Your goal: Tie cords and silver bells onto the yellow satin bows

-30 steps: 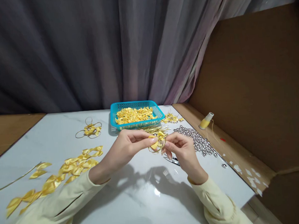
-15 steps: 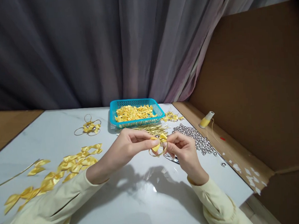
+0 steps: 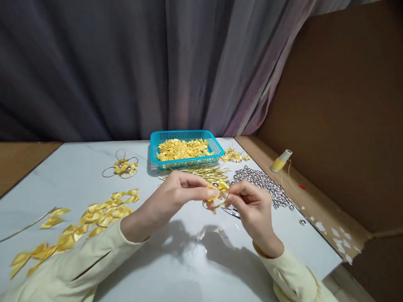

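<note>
Both my hands meet above the white table (image 3: 181, 270) and pinch one small yellow ribbon bow with a gold cord loop (image 3: 218, 194). My left hand (image 3: 177, 196) grips the bow from the left with thumb and fingers closed. My right hand (image 3: 254, 204) pinches its right side, where the gold loop hangs down. A pair of small scissors (image 3: 233, 213) lies on the table just under my right hand, partly hidden.
A blue basket (image 3: 184, 148) of yellow ribbon pieces stands behind, with gold cords (image 3: 203, 172) before it. Silver beads (image 3: 267, 189) lie right, a thread spool (image 3: 281, 160) further right. Yellow bows (image 3: 86, 224) spread left, a finished bow (image 3: 123, 166) back left. Cardboard wall (image 3: 349, 114) on the right.
Both hands with the bow have shifted slightly to the right and down in view; the grip stays the same.
</note>
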### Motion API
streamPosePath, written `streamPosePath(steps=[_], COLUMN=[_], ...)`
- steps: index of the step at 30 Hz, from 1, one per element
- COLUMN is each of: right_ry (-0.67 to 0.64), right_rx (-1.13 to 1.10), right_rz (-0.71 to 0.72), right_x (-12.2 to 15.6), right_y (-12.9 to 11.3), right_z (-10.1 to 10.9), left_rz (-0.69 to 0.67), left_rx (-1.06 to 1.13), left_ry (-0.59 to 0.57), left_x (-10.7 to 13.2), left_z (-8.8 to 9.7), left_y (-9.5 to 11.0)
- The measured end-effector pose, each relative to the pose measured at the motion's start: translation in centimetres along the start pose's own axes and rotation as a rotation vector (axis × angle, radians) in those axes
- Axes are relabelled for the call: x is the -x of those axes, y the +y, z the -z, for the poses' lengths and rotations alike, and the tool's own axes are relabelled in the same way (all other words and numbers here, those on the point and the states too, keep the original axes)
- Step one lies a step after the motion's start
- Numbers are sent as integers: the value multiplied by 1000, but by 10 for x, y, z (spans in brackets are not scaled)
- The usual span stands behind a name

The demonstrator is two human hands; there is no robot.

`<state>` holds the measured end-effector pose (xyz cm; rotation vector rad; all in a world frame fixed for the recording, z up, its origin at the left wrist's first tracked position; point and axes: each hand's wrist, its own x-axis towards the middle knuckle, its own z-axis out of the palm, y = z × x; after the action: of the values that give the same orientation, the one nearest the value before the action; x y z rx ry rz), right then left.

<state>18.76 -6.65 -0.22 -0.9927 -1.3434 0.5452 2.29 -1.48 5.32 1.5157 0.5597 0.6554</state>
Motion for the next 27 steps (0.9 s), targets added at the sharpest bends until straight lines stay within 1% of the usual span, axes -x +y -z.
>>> streamPosePath(steps=[5, 7, 10, 14, 17, 21, 24, 27], right_ry=[-19, -29, -19, -5, -6, -29, -78, -122], right_rx=[-233, -280, -241, -147, -161, -308, -441, -523], right_rz=[-156, -186, -163, -122, -134, -195, -265, -311], right_x=[1, 1, 2, 2, 2, 1, 0, 0], right_y=[6, 8, 6, 0, 0, 8, 13, 14], right_z=[-6, -7, -5, -3, -4, -6, -7, -8], left_rz=[40, 53, 62, 53, 35, 28, 5, -9], left_rx=[77, 105, 107, 39, 19, 27, 25, -6], left_ry=[-15, -18, -21, -12, -13, -29, -20, -20], left_x=[-3, -4, -4, -2, -1, -1, 2, 5], left_z=[0, 0, 0, 1, 2, 2, -1, -5], left_y=[-2, -3, -3, -3, -3, -2, 1, 5])
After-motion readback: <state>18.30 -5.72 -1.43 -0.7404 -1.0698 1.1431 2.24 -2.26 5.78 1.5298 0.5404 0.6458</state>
